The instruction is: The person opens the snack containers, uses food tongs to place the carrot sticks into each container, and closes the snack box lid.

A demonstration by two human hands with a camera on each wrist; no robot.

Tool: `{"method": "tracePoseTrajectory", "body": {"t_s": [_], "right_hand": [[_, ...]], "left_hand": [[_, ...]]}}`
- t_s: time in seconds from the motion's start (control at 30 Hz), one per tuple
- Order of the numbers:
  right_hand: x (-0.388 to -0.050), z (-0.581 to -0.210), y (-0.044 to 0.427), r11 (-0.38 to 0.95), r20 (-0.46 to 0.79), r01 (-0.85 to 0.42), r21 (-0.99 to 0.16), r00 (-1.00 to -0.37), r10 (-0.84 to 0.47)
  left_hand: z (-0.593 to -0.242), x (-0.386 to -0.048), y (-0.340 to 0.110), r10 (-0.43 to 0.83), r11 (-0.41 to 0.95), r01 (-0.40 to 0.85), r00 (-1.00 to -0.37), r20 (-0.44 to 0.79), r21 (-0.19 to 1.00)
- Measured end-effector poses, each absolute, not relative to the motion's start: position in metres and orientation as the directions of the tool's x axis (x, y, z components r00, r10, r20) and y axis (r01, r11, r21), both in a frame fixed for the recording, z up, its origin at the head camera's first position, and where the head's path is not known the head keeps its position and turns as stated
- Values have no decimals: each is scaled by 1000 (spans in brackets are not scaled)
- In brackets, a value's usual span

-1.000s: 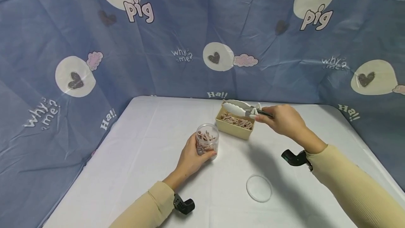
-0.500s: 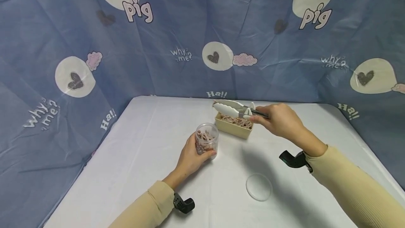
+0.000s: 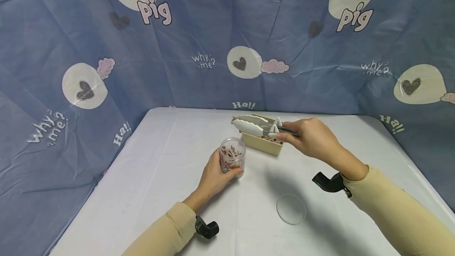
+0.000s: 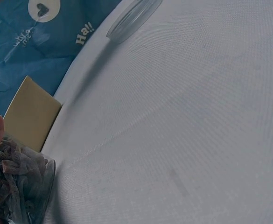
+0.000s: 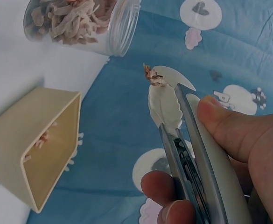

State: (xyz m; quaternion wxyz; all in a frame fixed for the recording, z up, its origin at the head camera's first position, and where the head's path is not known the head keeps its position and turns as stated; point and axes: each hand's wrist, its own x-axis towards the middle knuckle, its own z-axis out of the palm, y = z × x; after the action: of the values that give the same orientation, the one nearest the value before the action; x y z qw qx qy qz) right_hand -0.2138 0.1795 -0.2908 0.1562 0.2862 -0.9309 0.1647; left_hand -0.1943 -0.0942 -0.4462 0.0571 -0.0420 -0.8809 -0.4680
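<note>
My left hand (image 3: 215, 175) grips a clear plastic jar (image 3: 239, 165) standing on the table, its thumb across the front. Brownish-pink dried strips (image 5: 75, 23) partly fill the jar, whose mouth is uncovered. In my right hand (image 3: 313, 137) is a pair of tongs (image 3: 252, 127) with white scalloped tips, held by the handles. Between those tips a small bunch of the strips (image 5: 154, 75) is pinched, best seen in the right wrist view. The tongs hang over the left part of a cream rectangular box (image 3: 261, 144), just behind the jar. More strips lie in that box.
A clear round lid (image 3: 291, 209) lies flat on the white tablecloth (image 3: 170, 149), right of the jar and nearer to me. Blue printed fabric (image 3: 199, 31) walls off the back and sides of the table.
My right hand has carried the tongs and the pinched strips leftward, from over the box toward the jar. The left hand and the jar have stayed in place.
</note>
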Motion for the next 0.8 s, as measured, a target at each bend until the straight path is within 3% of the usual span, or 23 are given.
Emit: {"method": "tracePoseTrajectory", "body": {"t_s": [0.33,0.8], "right_hand": [[-205,-290,174,781,320,-578,-237,-805,-499],[-202,-297,171,746,314,-635,-201,-763,-565]], "left_hand": [[-447,-195,-95,25,564,133,-989,144,815],[-447,-195,-95,30,553,136,-989,144,822]]}}
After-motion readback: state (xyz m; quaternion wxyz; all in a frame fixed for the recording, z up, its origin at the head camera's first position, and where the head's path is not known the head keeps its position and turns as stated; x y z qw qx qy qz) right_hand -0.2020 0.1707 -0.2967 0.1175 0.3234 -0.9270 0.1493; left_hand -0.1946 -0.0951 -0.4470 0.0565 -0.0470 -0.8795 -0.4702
